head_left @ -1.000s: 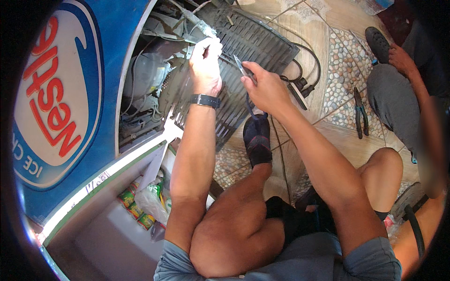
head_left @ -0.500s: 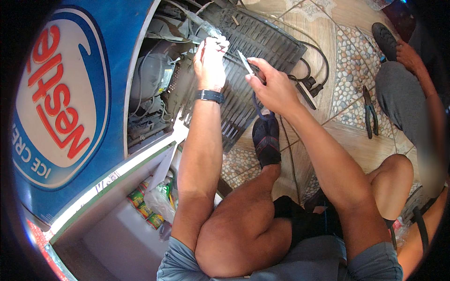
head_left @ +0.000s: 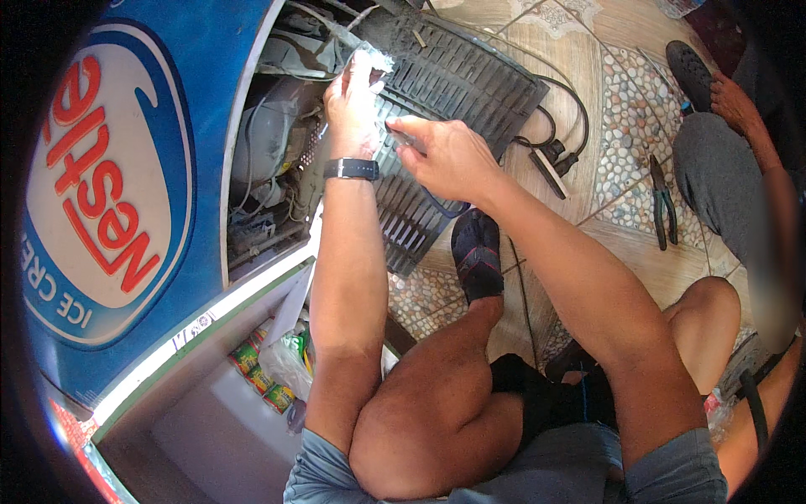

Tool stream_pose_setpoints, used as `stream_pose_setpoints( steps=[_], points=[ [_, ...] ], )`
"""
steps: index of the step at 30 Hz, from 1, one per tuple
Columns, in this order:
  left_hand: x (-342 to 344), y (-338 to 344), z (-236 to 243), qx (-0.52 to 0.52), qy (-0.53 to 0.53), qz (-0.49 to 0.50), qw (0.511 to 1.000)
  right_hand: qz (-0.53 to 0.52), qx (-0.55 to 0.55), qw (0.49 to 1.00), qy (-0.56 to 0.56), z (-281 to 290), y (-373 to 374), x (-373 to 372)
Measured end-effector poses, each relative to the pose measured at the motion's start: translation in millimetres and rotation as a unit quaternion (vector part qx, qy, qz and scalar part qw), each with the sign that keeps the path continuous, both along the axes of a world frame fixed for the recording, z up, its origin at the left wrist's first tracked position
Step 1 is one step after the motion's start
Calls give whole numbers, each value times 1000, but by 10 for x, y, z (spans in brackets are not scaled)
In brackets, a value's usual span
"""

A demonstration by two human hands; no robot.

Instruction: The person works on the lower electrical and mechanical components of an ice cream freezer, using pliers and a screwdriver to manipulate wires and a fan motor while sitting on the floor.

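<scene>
My left hand [head_left: 349, 109], with a dark watch on the wrist, is closed near the top of the open machinery bay. Its fingers grip the end of a whitish, plastic-wrapped wire bundle [head_left: 374, 59]; glare washes out the details. Just to the right, my right hand [head_left: 453, 160] is closed around a small knife whose handle is mostly covered by the fingers. Its blade is hard to see against the bright background, toward the left hand. A dark blue loop [head_left: 445, 208] hangs below the right hand. Behind both hands lies a dark slatted grille [head_left: 470, 76].
A blue freezer cabinet [head_left: 168, 50] stands at left, its rounded compressor [head_left: 273, 139] exposed. An open compartment [head_left: 193, 428] holds small packets [head_left: 248, 353]. Pliers [head_left: 663, 202] and a black cable with plugs [head_left: 554, 151] lie on the floor. Another person's hand [head_left: 735, 101] rests at far right.
Both hands have moved left. The knife's blade, pointing up and clearly visible before, has come down close to the left hand and is now hard to see.
</scene>
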State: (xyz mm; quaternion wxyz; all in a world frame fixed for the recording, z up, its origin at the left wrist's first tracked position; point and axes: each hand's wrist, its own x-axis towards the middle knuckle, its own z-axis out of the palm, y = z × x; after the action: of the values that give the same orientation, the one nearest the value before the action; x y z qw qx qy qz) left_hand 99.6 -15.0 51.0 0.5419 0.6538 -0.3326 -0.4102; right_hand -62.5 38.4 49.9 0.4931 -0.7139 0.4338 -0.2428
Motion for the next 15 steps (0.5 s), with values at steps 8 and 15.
stream_pose_setpoints(
  steps=[8,15],
  points=[
    [-3,23,8,-15,63,-37,997,-141,2,986,-89,-20,-136,-89],
    [-26,41,86,11,50,-54,997,-132,216,936,-244,-337,-492,-168]
  ],
)
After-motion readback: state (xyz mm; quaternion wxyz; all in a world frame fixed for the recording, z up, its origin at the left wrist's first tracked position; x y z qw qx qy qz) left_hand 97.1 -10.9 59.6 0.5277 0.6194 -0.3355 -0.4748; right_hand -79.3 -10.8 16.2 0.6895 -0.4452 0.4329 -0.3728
